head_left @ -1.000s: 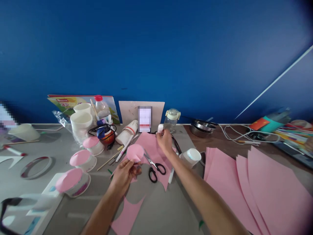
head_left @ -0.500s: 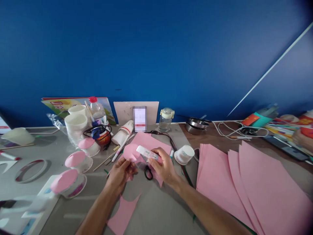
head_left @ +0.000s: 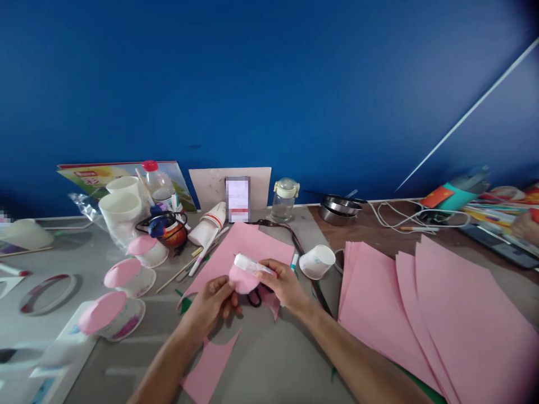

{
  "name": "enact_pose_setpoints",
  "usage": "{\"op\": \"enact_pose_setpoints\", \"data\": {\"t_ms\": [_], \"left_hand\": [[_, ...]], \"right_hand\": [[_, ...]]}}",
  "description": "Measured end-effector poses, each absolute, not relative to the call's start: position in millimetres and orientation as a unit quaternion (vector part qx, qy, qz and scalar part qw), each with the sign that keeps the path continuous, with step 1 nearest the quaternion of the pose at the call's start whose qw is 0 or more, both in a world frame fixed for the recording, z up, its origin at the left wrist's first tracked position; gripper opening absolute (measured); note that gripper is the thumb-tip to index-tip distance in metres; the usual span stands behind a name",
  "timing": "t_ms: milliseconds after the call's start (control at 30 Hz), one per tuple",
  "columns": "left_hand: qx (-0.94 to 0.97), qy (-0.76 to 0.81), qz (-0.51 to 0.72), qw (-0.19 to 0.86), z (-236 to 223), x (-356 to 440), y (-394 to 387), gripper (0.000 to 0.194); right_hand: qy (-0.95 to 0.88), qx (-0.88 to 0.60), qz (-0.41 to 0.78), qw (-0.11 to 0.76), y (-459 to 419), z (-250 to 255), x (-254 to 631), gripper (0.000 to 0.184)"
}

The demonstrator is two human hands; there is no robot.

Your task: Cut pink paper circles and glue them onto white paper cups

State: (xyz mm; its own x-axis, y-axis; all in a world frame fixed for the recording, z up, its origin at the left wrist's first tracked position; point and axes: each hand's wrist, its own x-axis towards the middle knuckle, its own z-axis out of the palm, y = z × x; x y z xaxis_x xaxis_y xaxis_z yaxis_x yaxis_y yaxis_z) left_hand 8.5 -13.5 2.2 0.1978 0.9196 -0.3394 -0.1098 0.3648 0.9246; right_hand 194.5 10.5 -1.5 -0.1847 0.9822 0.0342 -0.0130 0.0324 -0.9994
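Between the thumb and fingers of my left hand (head_left: 219, 296) is a round pink paper disc (head_left: 244, 285), gripped at its left edge. My right hand (head_left: 283, 282) is closed around a white glue stick (head_left: 248, 264), which lies slantwise over the top of the disc. Whether its tip touches the paper cannot be made out. Below the disc, the black handle of the scissors (head_left: 254, 298) shows; the blades are hidden. A cut pink sheet (head_left: 256, 240) lies under and behind both hands. Nearer me is a pink offcut (head_left: 211, 363).
Three paper cups with pink tops (head_left: 110, 314) stand at left. A white paper cup (head_left: 317, 261) is right of my hand, beside stacked pink sheets (head_left: 379, 303). Behind are a phone (head_left: 238, 199), a glass jar (head_left: 283, 201) and metal bowls (head_left: 339, 210). Another person's hand (head_left: 526, 226) shows at far right.
My right hand has brought the glue stick from the back of the table down to the disc. The disc has moved slightly right and lower, over the scissors.
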Motion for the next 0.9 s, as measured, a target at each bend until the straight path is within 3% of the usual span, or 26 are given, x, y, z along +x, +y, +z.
{"op": "enact_pose_setpoints", "data": {"t_ms": [133, 233, 433, 567, 667, 800, 900], "left_hand": [[0.454, 0.585, 0.487, 0.463, 5, 3, -10, 0.027], [0.578, 0.58, 0.491, 0.297, -1, -2, -7, 0.014], [0.788, 0.464, 0.388, 0.115, -22, -5, -2, 0.026], [0.816, 0.458, 0.352, 0.026, -27, -4, -3, 0.032], [0.808, 0.473, 0.352, -0.012, -25, -3, -4, 0.023], [0.793, 0.485, 0.366, -0.034, -21, -5, -4, 0.019], [0.788, 0.487, 0.372, -0.07, -20, -11, -3, 0.017]], "right_hand": [[-0.551, -0.466, 0.508, 0.47, 13, -7, 198, 0.025], [-0.559, -0.484, 0.477, 0.476, 16, -10, 199, 0.025], [-0.566, -0.502, 0.449, 0.476, 21, -14, 197, 0.026], [-0.557, -0.489, 0.477, 0.472, 19, -9, 196, 0.022], [-0.541, -0.468, 0.52, 0.467, 13, -3, 193, 0.022], [-0.463, -0.424, 0.62, 0.47, 11, -3, 192, 0.032], [-0.447, -0.434, 0.605, 0.495, 16, -5, 199, 0.036]]}}
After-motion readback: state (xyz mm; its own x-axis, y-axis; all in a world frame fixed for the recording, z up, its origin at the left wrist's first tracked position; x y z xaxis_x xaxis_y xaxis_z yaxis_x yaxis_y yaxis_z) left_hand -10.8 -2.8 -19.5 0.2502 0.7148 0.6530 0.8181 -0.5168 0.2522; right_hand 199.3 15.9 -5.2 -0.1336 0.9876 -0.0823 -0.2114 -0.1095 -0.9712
